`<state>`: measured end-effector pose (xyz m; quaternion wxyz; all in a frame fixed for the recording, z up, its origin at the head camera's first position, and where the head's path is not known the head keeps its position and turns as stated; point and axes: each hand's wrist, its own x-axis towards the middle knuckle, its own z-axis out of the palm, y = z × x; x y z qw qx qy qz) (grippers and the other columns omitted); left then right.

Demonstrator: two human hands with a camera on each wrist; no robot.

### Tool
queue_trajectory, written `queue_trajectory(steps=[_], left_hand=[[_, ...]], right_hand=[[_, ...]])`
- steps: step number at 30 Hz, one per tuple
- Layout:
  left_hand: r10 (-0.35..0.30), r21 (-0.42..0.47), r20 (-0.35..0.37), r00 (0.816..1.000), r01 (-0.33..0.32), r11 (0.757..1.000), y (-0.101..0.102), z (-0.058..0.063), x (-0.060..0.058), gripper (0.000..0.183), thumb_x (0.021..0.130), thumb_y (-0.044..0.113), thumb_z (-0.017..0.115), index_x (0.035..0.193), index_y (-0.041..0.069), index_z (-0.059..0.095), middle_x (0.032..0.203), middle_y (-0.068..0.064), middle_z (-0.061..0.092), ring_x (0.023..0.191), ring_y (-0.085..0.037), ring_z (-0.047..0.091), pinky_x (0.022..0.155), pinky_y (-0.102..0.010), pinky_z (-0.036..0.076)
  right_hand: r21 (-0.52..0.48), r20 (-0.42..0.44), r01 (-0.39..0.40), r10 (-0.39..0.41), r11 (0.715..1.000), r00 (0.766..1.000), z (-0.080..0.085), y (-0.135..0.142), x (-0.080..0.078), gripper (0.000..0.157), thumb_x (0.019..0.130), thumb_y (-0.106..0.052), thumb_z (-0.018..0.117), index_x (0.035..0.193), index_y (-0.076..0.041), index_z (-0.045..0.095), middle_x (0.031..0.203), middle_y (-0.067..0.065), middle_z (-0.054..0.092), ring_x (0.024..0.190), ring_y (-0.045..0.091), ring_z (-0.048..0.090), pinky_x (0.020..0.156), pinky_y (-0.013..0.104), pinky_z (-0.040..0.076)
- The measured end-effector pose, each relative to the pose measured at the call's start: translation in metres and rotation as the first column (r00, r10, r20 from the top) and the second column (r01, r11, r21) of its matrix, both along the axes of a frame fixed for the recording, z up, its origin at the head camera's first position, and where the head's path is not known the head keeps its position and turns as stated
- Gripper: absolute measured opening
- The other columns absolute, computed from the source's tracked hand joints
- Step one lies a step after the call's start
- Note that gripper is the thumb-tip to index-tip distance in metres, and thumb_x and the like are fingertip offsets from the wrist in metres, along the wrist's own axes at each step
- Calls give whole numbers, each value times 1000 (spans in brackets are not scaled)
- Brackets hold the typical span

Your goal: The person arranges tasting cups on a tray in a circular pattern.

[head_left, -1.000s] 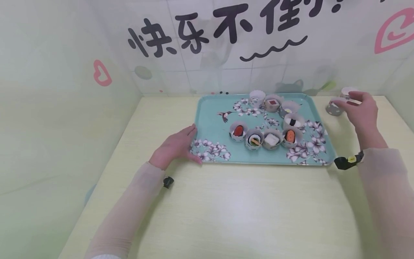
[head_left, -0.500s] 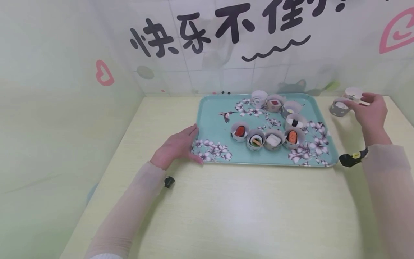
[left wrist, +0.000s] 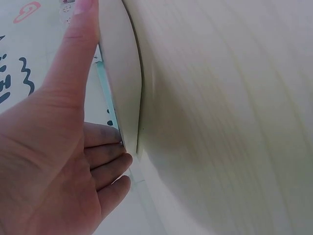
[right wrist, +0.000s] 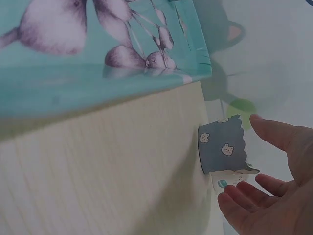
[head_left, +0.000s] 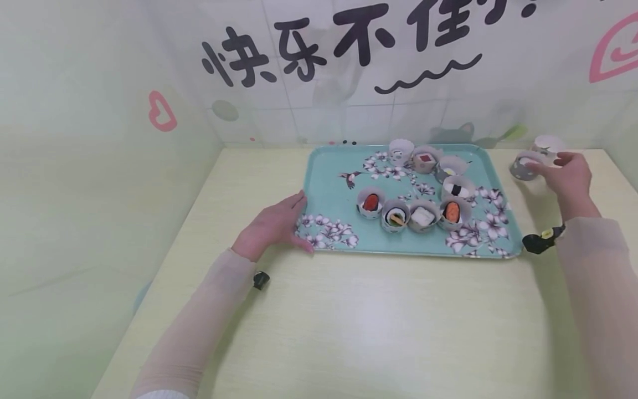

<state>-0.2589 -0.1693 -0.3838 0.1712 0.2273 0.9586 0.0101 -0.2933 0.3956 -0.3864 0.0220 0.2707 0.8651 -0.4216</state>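
Note:
In the head view my left hand (head_left: 273, 226) rests against the left edge of the turquoise floral tray (head_left: 329, 183); in the left wrist view its thumb runs along the front rim and its fingers reach behind. My right hand (head_left: 570, 176) is beside a grey paper cup (head_left: 526, 166) on the table, right of the tray. The right wrist view shows that cup, printed with bear faces, with thumb and fingers spread on either side of its rim, apart from it. Behind it stands a paler cup (head_left: 548, 145), partly hidden. Whether anything lies inside the pale cup cannot be seen.
Several paper cups holding toy-like sushi stand in a curve on the tray, among them a red-topped one (head_left: 370, 203), a roll (head_left: 396, 217) and an orange-topped one (head_left: 452, 211). A patterned wall rises behind the light wooden table (head_left: 369, 321).
My right hand shifts slightly by the grey cup, and a dark red patch between its fingers no longer shows. My left hand stays on the tray edge. The view shifts slightly.

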Motion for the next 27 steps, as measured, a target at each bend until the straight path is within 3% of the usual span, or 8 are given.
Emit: queue_trajectory(steps=[3, 7, 10, 12, 16, 21, 27], left_hand=[[3, 1, 4, 1000, -3, 1000, 0, 0, 0, 138, 61, 74, 77, 159, 1, 13, 169, -16, 10, 156, -31, 16, 125, -44, 27], [6, 4, 8, 1000, -6, 1000, -1, 0, 0, 138, 61, 73, 78, 159, 1, 13, 169, -16, 9, 156, -31, 16, 125, -44, 27], [7, 3, 8, 1000, -7, 1000, -1, -1, 0, 137, 62, 73, 78, 159, 1, 13, 169, -15, 10, 156, -31, 16, 125, -44, 27], [6, 3, 7, 1000, -6, 1000, -1, -2, 0, 137, 62, 73, 78, 159, 1, 13, 169, -15, 10, 156, -30, 16, 125, -44, 27], [14, 2, 13, 1000, -14, 1000, 0, -1, 0, 136, 63, 73, 78, 159, 2, 13, 169, -14, 9, 156, -30, 15, 126, -44, 26], [15, -7, 15, 1000, -15, 1000, -1, 0, 0, 137, 63, 73, 77, 159, 1, 12, 169, -15, 8, 156, -30, 14, 126, -44, 26], [12, -5, 19, 1000, -12, 1000, 0, 0, 0, 137, 62, 74, 77, 159, 2, 12, 169, -15, 8, 156, -30, 15, 126, -44, 27]], right_hand=[[24, 7, -35, 35, 999, 999, -3, 3, -3, 103, 89, -63, 57, 158, 1, 14, 155, 27, 28, 131, 40, 35, 113, 45, 39], [52, 12, -76, 75, 996, 997, -4, 4, -7, 102, 89, -57, 61, 157, 3, 15, 141, 29, 36, 114, 35, 42, 91, 34, 45], [56, 22, -94, 93, 994, 995, -4, 3, -7, 100, 89, -54, 63, 156, 4, 17, 138, 28, 37, 108, 32, 42, 81, 24, 40], [59, 23, -102, 101, 993, 995, -2, 1, -6, 97, 90, -51, 64, 155, 6, 18, 139, 30, 37, 108, 34, 41, 79, 24, 39], [76, 13, -112, 112, 991, 994, -1, -2, -6, 95, 92, -45, 65, 154, 9, 17, 142, 34, 34, 111, 38, 40, 81, 29, 40], [73, 17, -128, 127, 989, 992, -3, -1, -10, 97, 92, -46, 62, 155, 9, 12, 152, 37, 25, 124, 46, 35, 102, 52, 40], [146, 38, -157, 153, 977, 987, -3, -1, -14, 90, 96, -47, 54, 152, 14, 19, 150, 42, 27, 122, 50, 36, 92, 49, 41]])
